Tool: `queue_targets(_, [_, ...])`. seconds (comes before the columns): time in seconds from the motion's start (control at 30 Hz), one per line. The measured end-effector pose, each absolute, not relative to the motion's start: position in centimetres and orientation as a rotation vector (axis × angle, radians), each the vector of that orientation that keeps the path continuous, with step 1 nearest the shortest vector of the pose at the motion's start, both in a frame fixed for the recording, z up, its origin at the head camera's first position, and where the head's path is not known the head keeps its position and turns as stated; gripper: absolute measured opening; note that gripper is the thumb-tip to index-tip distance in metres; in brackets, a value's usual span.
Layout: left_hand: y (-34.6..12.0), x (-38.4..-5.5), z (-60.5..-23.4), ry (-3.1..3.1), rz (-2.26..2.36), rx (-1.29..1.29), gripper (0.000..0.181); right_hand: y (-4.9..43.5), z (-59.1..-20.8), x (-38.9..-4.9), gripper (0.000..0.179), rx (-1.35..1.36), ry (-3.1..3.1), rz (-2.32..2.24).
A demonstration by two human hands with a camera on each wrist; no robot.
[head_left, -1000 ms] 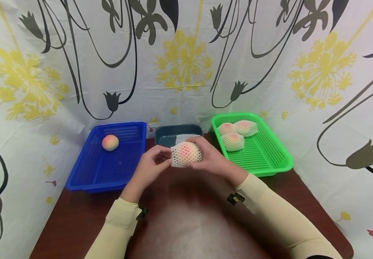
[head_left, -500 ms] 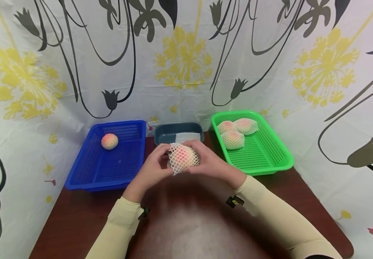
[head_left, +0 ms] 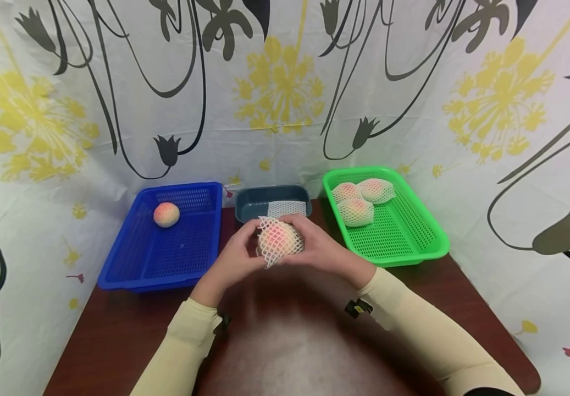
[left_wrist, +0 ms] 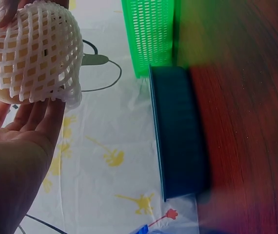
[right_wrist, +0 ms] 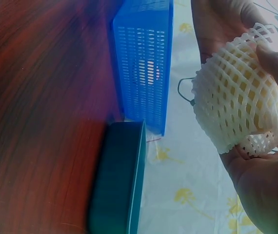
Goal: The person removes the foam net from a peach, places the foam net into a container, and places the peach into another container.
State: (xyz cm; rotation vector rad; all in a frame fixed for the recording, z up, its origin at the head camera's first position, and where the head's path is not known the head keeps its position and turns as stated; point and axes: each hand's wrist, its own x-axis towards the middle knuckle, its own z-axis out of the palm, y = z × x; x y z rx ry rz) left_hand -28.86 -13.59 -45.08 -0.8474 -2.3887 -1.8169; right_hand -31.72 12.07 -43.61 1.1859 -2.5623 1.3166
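Note:
Between both hands, above the table, is a pink and pale yellow peach [head_left: 285, 237] in a white foam net sleeve [left_wrist: 39, 58]. My left hand [head_left: 232, 259] holds the sleeve's left end, thumb and fingers at its loose mesh edge. From the other side my right hand [head_left: 321, 246] grips the netted peach, fingers over the top and thumb below. The right wrist view shows the sleeve [right_wrist: 239, 95] stretched over the fruit, a thumb pressing its mesh. A bare peach [head_left: 166, 214] lies in the blue basket [head_left: 116, 278] on the left.
At the right stands a green basket [head_left: 398, 242] with 3 netted peaches [head_left: 356, 212] at its far left. A dark teal tray [head_left: 250, 201] at the back holds flat white foam nets [head_left: 287, 208]. Patterned cloth [head_left: 275, 148] hangs behind the brown table [head_left: 285, 341].
The sleeve's left edge has gone from straight and upright to spread and pointed around the peach. My left hand has come in closer around that edge; the right hand keeps its grip.

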Motion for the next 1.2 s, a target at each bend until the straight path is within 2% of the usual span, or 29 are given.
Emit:
queue_targets(0.7, [-13.9, -28.7, -45.0, -2.422, -1.716, -0.808, 0.075, 12.0, -43.4, -31.5, 0.087, 1.174, -2.583, 1.33])
queue_targets(1.2, [-14.4, -28.8, -45.1, -2.449, -1.66, -0.777, 0.073, 13.1, -43.1, -31.6, 0.065, 1.13, -2.521, 1.316])
